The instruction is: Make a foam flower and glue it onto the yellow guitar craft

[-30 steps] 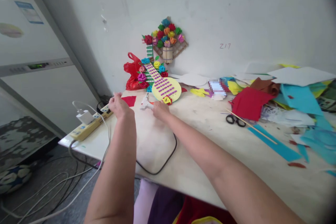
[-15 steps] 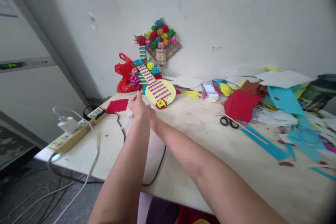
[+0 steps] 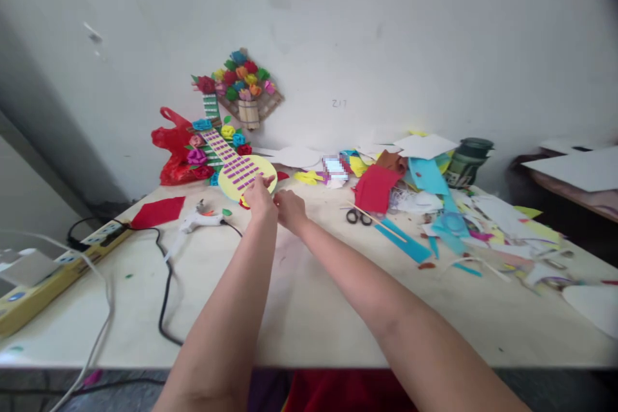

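A yellow paper guitar with purple strips leans among paper flowers at the back left of the table. My left hand is in front of its round body, fingers bent and partly overlapping the lower right edge. A red and yellow paper flower shows only in part behind that hand. Close beside it, my right hand has its fingers curled together. Whatever either hand pinches is too small or hidden to make out. To the left lies a white glue gun, with a small green paper leaf near it.
A yellow power strip with cables runs along the left side. Red paper and a red plastic bag sit behind. Scissors, a wooden stick, paper scraps and a dark green bottle occupy the right.
The view has swung to the right, bringing in more of the table there. My hands have shifted from over the glue gun to the guitar's lower edge, and the glue gun is now uncovered.
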{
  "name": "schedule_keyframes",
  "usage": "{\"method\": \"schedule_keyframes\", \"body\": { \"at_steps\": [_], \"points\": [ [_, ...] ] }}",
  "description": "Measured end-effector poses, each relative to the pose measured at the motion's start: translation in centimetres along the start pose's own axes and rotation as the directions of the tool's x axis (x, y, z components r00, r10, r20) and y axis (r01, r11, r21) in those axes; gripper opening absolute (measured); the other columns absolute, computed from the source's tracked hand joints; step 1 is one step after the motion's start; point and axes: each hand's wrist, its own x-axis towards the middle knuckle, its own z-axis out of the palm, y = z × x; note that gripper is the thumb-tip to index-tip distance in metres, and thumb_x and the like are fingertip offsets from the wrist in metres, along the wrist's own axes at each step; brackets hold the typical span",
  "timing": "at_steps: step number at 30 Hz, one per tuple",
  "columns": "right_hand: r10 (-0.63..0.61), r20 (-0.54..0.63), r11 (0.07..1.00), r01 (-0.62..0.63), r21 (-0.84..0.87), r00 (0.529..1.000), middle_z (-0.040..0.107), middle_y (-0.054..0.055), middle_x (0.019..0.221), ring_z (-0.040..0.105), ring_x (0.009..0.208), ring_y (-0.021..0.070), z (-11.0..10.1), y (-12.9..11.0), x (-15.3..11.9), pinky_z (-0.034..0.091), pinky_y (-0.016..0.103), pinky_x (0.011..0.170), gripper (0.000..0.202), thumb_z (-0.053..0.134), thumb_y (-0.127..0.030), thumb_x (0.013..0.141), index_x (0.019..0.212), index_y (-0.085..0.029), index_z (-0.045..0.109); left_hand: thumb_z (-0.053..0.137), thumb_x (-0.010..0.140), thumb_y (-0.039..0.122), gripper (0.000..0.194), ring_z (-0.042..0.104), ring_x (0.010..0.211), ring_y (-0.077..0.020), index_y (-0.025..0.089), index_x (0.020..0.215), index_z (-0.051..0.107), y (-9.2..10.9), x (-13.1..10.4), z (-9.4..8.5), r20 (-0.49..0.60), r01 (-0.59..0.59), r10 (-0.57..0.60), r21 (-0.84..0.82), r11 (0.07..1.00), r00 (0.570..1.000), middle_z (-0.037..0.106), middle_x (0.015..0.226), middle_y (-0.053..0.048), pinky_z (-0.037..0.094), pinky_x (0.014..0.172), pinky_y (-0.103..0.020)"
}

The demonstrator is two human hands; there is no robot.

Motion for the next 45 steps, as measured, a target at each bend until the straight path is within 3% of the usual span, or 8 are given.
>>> {"method": "schedule_keyframes", "body": {
  "at_steps": [4,10,17,23,26,28,37,45],
  "points": [
    [0.279,-0.043,0.943,-0.265,0.203,0.959,0.068,0.004,0.092,0.060,0.087,0.0191,-1.4,4.5,-0.5,0.045,0.029,0.071,0.025,0.044,-0.022,0.078,0.090,-0.023,0.065,0.063,0.062,0.032,0.021,0.058,0.067,-0.0137,0.013,0.057,0.055,-3.0,-1.9,1.9,0.106,-0.023,0.018,0.051,0.998,0.994,0.061,0.062,-0.003,0.044,0.066,-0.025],
    [0.367,-0.097,0.844,-0.288,0.453,0.925,0.069,0.000,0.085,0.061,0.085,0.0159,-2.4,9.7,-1.1,0.045,0.024,0.072,0.021,0.050,-0.028,0.077,0.087,-0.023,0.068,0.070,0.056,0.027,0.020,0.047,0.050,-0.0085,0.014,0.057,0.056,-6.9,-3.2,3.2,0.162,0.109,-0.149,0.230,0.967,0.975,0.052,0.051,0.003,0.039,0.053,-0.022],
    [0.440,-0.228,0.873,-0.354,0.337,0.868,0.064,0.006,0.102,0.057,0.090,0.0190,-3.9,12.6,-1.9,0.042,0.029,0.078,0.025,0.050,-0.024,0.077,0.097,-0.019,0.064,0.062,0.065,0.040,0.027,0.048,0.045,-0.0091,0.014,0.058,0.059,-9.8,-4.4,4.9,0.309,0.103,-0.229,0.375,0.921,0.923,0.059,0.058,-0.003,0.042,0.050,-0.024],
    [0.662,-0.527,0.741,-0.571,0.353,0.533,0.045,0.011,0.128,0.040,0.114,0.0261,-7.1,16.4,-2.9,0.033,0.040,0.093,0.040,0.052,-0.021,0.073,0.112,-0.017,0.054,0.049,0.076,0.044,0.034,0.042,0.036,-0.0080,0.016,0.057,0.051,-11.1,-5.6,6.6,0.329,0.136,-0.293,0.427,0.894,0.898,0.051,0.046,0.000,0.040,0.044,-0.023],
    [0.780,-0.525,0.594,-0.665,0.453,0.340,0.044,0.014,0.128,0.039,0.117,0.0280,-8.1,18.7,-3.1,0.032,0.042,0.095,0.049,0.055,-0.024,0.071,0.119,-0.016,0.047,0.047,0.078,0.040,0.027,0.043,0.037,-0.0083,0.018,0.063,0.047,-11.3,-6.6,7.4,0.398,0.113,-0.294,0.418,0.901,0.869,0.052,0.048,0.001,0.040,0.044,-0.022],
    [0.838,-0.463,0.510,-0.713,0.481,0.287,0.046,0.016,0.125,0.040,0.117,0.0294,-8.4,20.0,-3.1,0.033,0.042,0.095,0.056,0.059,-0.028,0.069,0.121,-0.015,0.045,0.050,0.077,0.036,0.021,0.045,0.039,-0.0084,0.019,0.067,0.045,-11.6,-7.1,7.7,0.439,0.086,-0.284,0.418,0.904,0.852,0.055,0.052,0.001,0.041,0.045,-0.022],
    [0.893,-0.193,0.449,-0.822,0.350,0.405,0.063,0.011,0.099,0.060,0.087,0.0241,-8.4,22.6,-2.7,0.046,0.035,0.072,0.034,0.058,-0.022,0.069,0.102,-0.019,0.059,0.054,0.074,0.039,0.023,0.046,0.041,-0.0080,0.018,0.066,0.046,-12.9,-7.3,7.4,0.519,0.030,-0.230,0.365,0.931,0.823,0.056,0.054,0.001,0.040,0.046,-0.021],
    [0.727,-0.467,0.641,-0.741,0.200,0.503,0.060,0.009,0.098,0.053,0.091,0.0240,-8.1,22.3,-2.8,0.041,0.037,0.076,0.020,0.053,-0.028,0.072,0.084,-0.021,0.067,0.058,0.070,0.043,0.028,0.046,0.040,-0.0074,0.017,0.066,0.046,-12.5,-7.1,7.2,0.519,0.077,-0.230,0.300,0.951,0.823,0.056,0.053,0.001,0.040,0.045,-0.021]
  ]
}}
